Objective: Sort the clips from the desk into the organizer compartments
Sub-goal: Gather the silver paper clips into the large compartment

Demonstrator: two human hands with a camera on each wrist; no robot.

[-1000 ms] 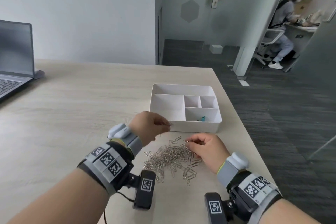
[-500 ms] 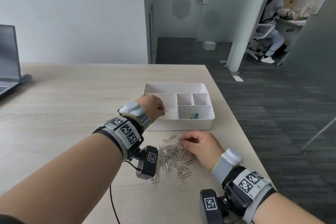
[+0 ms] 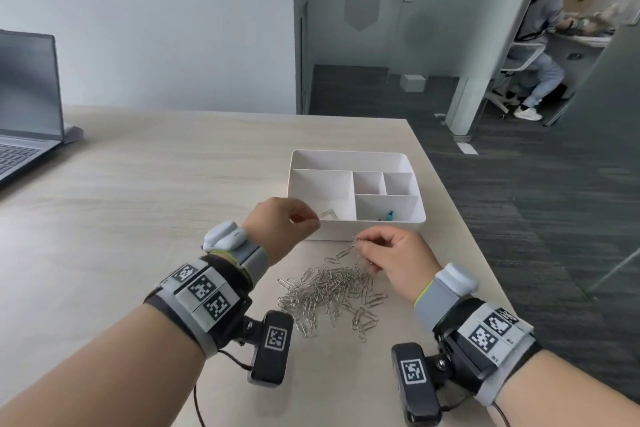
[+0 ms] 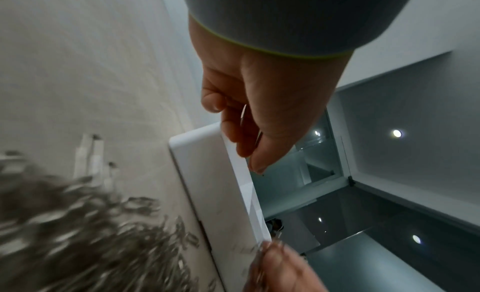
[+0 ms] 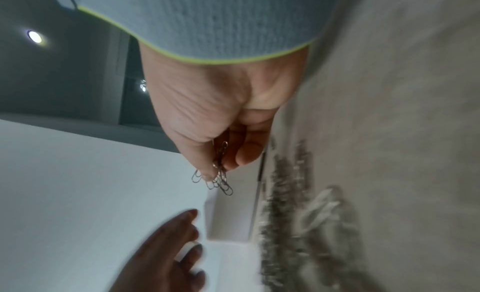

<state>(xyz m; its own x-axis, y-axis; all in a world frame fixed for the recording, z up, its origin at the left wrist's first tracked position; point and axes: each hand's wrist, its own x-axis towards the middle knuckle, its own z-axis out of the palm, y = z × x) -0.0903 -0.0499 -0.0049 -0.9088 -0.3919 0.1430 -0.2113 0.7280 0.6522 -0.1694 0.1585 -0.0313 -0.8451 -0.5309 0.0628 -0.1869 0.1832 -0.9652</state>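
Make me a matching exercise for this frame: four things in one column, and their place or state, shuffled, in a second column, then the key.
Things
1. right hand
2. pile of silver paper clips
3. teal clip
4. laptop

Places or states
A. lies in the organizer's near right compartment
B. stands open at the far left of the desk
C. pinches a small bunch of silver clips
D. lies loose on the desk in front of the white organizer

Pairs: 1-C, 2-D, 3-A, 4-B
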